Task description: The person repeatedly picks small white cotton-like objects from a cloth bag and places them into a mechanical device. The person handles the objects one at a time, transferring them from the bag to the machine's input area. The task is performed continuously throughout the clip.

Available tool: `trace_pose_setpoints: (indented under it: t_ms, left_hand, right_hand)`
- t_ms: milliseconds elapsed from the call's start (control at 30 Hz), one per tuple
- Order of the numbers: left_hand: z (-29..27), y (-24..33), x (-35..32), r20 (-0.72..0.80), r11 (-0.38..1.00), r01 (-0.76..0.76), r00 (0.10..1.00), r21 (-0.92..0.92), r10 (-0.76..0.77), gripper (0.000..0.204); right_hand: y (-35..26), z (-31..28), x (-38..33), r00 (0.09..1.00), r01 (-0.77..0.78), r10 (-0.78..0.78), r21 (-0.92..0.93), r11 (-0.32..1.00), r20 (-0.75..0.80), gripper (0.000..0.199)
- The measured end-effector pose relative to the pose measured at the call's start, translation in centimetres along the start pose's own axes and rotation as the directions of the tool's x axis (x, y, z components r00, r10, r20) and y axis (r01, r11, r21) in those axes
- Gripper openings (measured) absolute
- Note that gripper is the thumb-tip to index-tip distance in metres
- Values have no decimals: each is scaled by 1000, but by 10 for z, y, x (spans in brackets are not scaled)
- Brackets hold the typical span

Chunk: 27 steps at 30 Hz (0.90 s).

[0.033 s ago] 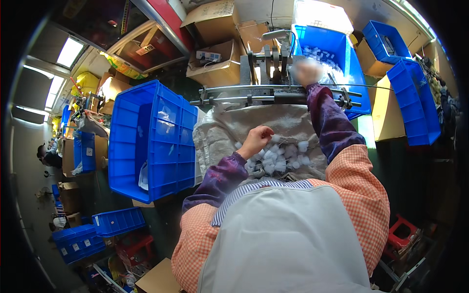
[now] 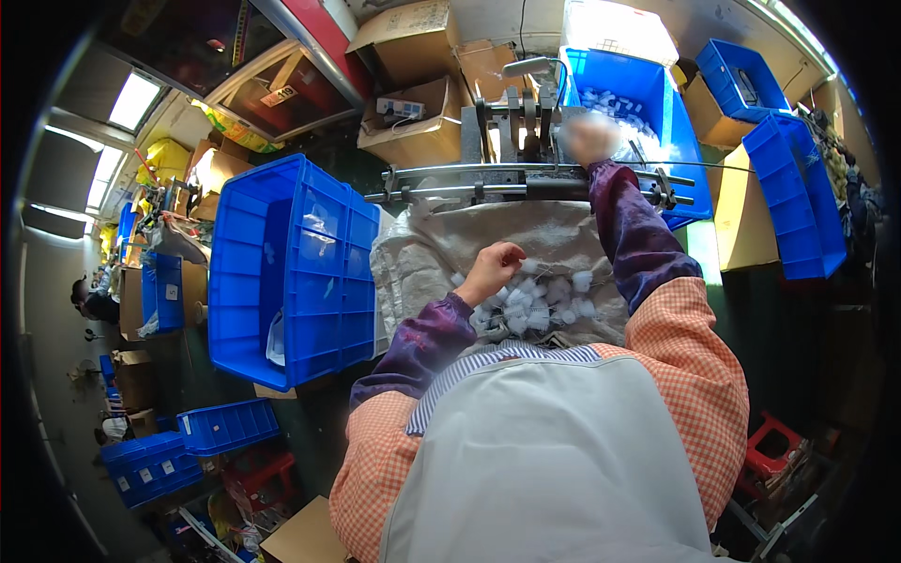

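Note:
My left hand [image 2: 492, 272] hovers over a heap of small white plastic pieces [image 2: 540, 308], its fingers curled together; whatever they may hold is too small to make out. The heap lies on a grey-beige cloth [image 2: 563, 228] spread in front of me. Farther off to the right, my right hand [image 2: 593, 143] reaches past the metal rails [image 2: 507, 190] of a bench machine [image 2: 527, 122]. It is beside a blue bin [image 2: 678, 113] with more white pieces [image 2: 615, 105] inside. That hand is blurred, so its fingers do not show clearly.
A big blue crate [image 2: 328, 272] stands close on my left. Open cardboard boxes [image 2: 413, 127] sit behind the machine, and another blue crate [image 2: 796, 197] leans at the right. Red stools [image 2: 771, 443] are low on both sides. A thin rod [image 2: 713, 165] sticks out rightward from the rails.

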<state>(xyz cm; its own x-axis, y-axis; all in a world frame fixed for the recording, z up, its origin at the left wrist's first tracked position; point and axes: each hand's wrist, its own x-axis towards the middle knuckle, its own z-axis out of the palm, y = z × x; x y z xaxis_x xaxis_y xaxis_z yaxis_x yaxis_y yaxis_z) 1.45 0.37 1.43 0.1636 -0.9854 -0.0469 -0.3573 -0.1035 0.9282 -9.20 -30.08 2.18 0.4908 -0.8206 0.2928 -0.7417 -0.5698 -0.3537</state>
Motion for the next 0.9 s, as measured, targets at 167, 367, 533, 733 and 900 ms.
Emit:
trace_pose_setpoints:
  t_ms: [167, 367, 533, 733, 900]
  left_hand:
    - [2, -5, -2, -16, 999, 12, 1000, -53, -13, 14]
    - [1, -4, -4, -10, 999, 21, 1000, -43, -21, 14]
    - [3, -4, -3, 7, 999, 27, 1000, -40, -27, 15]
    - [1, -2, -5, 17, 999, 23, 1000, -24, -22, 15]
    - [-4, -1, -4, 18, 1000, 15, 1000, -2, -15, 15]
  right_hand:
    - [-2, -1, 1, 999, -17, 17, 12, 1000, 30, 20]
    - [-3, 0, 4, 994, -44, 44, 1, 999, 100, 21]
    - [-4, 4, 14, 984, -34, 58, -144, 989, 167, 23]
    - [-10, -11, 12, 969, -112, 167, -278, 954, 182, 26]
    - [-4, -19, -13, 994, -66, 84, -223, 973, 72, 28]
